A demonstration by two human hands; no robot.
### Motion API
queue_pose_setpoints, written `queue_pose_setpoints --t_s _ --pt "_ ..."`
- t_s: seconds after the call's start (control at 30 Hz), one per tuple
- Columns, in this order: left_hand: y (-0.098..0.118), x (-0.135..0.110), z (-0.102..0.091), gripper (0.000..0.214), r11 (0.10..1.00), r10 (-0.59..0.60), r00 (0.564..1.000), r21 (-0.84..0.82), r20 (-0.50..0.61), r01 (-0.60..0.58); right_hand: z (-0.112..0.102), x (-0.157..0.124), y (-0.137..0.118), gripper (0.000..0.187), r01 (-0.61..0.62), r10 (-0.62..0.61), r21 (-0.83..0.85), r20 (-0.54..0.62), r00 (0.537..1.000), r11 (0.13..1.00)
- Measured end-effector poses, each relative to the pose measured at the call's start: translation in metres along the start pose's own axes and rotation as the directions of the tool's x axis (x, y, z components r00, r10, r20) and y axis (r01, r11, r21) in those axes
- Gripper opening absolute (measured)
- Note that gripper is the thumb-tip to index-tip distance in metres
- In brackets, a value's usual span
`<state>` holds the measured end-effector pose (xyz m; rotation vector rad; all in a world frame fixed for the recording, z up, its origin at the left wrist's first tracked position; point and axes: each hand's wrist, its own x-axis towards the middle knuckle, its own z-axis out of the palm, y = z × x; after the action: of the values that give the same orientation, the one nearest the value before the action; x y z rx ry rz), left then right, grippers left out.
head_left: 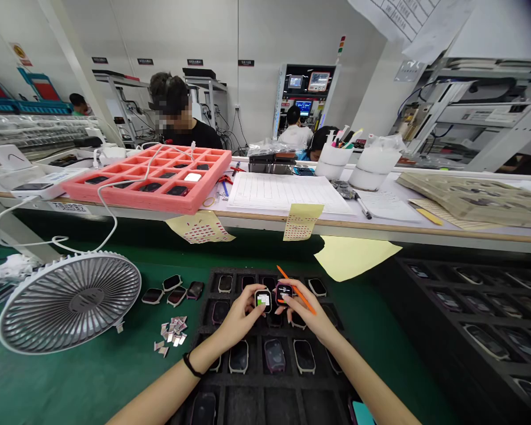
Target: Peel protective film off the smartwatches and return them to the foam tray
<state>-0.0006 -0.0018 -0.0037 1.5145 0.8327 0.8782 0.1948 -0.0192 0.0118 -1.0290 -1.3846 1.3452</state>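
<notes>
My left hand [240, 319] pinches a small white-cased watch body [262, 300] with its screen lit green and white. My right hand [307, 314] holds a second watch body [284, 291] with a dark pink case and a lit screen, and an orange pen [297, 290] lies between its fingers. Both hands hover over a black foam tray [265, 378] whose pockets hold several more watch bodies.
A white desk fan [68, 301] lies at left on the green mat, with loose watch bodies [173, 290] and small peeled stickers [171, 334] beside it. A pink tray [154, 177], paper forms [287, 192] and cups sit on the raised shelf. Another black tray [482, 313] is at right. Other people work behind.
</notes>
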Motion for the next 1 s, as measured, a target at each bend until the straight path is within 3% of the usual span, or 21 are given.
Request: queue_pose_setpoints --t_s 0.33,0.47,0.77,1.0 --pt "0.008 -0.0014 -0.0002 0.034 0.997 -0.031 0.998 -0.066 -0.052 0.027 -0.0002 -0.0029 -0.0019 0.044 0.0 0.001 -0.016 0.069 0.998 1.0" --pt "0.0064 -0.0005 -0.0005 0.034 0.996 -0.028 0.997 -0.082 -0.071 0.022 -0.0011 -0.0029 0.0016 0.044 0.015 -0.011 -0.058 0.07 0.998 0.998" --pt "0.002 0.0002 -0.0003 0.038 1.0 -0.003 0.994 -0.01 -0.105 0.002 0.0001 -0.0025 -0.0021 0.04 -0.01 0.008 0.029 0.05 0.999 1.0" --pt "0.0045 -0.0001 -0.0022 0.04 0.997 -0.016 0.995 -0.074 -0.103 0.009 0.0032 -0.0029 -0.0047 0.043 0.005 -0.006 0.013 0.068 0.998 1.0"
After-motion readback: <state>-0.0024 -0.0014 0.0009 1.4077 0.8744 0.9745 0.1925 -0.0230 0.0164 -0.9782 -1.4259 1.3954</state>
